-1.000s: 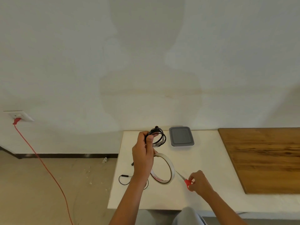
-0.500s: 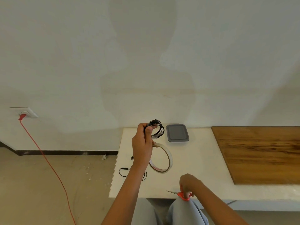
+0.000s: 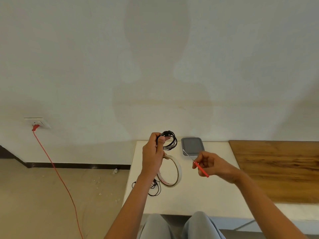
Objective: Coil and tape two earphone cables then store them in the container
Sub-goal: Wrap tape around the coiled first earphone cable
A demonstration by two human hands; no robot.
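Above the table (image 3: pixel 215 190), the left hand (image 3: pixel 152 156) grips a coiled cable (image 3: pixel 170 141) and tape (image 3: pixel 170 171); the right hand (image 3: pixel 211 163) pinches scissors (image 3: pixel 198 163). One coil awaits cutting. The second cable (image 3: pixel 153 187) lies loose by the left edge, the container (image 3: pixel 192 146) lidded.

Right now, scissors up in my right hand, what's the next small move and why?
Probably bring the scissors in just above the tape roll and snip: the left hand grips the coiled cable, and the roll seems to hang from it by its loose end.
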